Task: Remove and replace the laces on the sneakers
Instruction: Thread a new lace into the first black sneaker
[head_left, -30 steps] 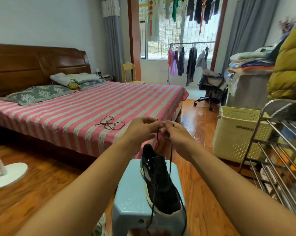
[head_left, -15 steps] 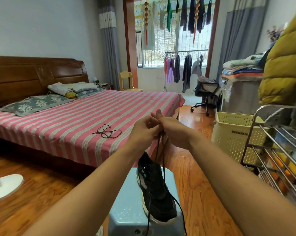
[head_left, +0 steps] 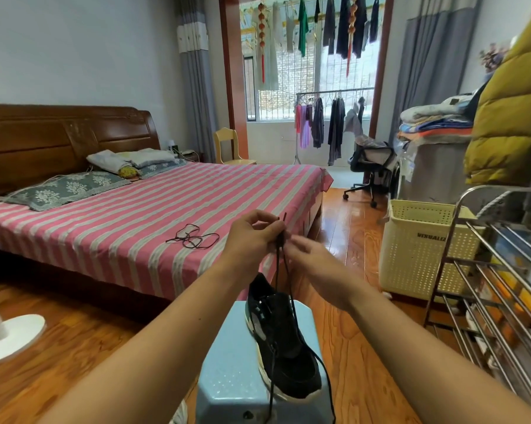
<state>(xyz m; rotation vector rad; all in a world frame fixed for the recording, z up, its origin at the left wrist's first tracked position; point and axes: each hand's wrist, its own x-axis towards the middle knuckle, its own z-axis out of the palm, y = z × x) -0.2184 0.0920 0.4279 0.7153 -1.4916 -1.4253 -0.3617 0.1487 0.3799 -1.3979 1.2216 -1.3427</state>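
Both hands dropped lower: left hand (head_left: 252,237) pinches the lace (head_left: 279,258), right hand (head_left: 311,255) loose. Lace could slip, tipping the sneaker (head_left: 281,341).

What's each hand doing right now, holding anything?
Left hand: pinching the black shoelace that runs up from the black sneaker.
Right hand: beside the lace, fingers blurred; grip cannot be told.

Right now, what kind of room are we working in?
Most likely a home bedroom: a wooden-framed bed with a pink striped sheet, a metal rack of hanging clothes by the window, and a cream plastic laundry basket.
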